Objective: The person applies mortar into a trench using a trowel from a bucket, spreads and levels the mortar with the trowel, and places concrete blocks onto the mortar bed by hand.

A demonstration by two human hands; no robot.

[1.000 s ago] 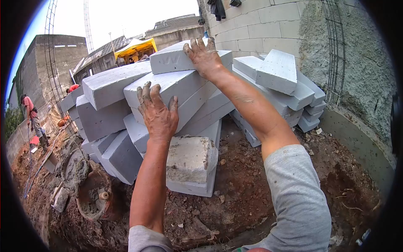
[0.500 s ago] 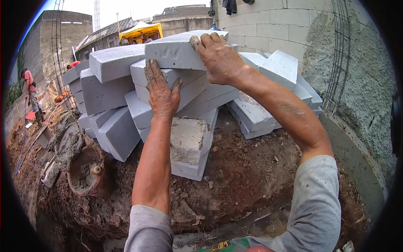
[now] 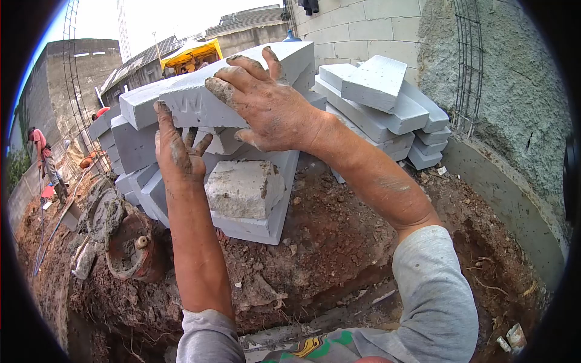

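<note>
A pale grey lightweight concrete block (image 3: 196,111), with marks pressed into its near face, lies tilted between my hands at the top of a block pile. My right hand (image 3: 272,109) grips its right part, fingers spread over the upper edge and thumb low on the near face. My left hand (image 3: 181,151) supports the left end from the near side and below, with the index finger up along the face. Both hands have mortar on the fingers. Under the held block are more stacked blocks (image 3: 136,147), and a rough broken block piece (image 3: 242,189) sits closer to me.
A second stack of blocks (image 3: 387,115) stands at right, near a rough plastered wall (image 3: 508,78) with a rebar column (image 3: 468,66). A mortar bucket (image 3: 130,251) sits at left on the soil. Another person (image 3: 45,157) stands far left; a yellow canopy (image 3: 192,53) is behind.
The held block has shifted left and closer to me, and is now angled. My left hand has moved to its lower left end; my right hand has spread further over it. The view has shifted slightly.
</note>
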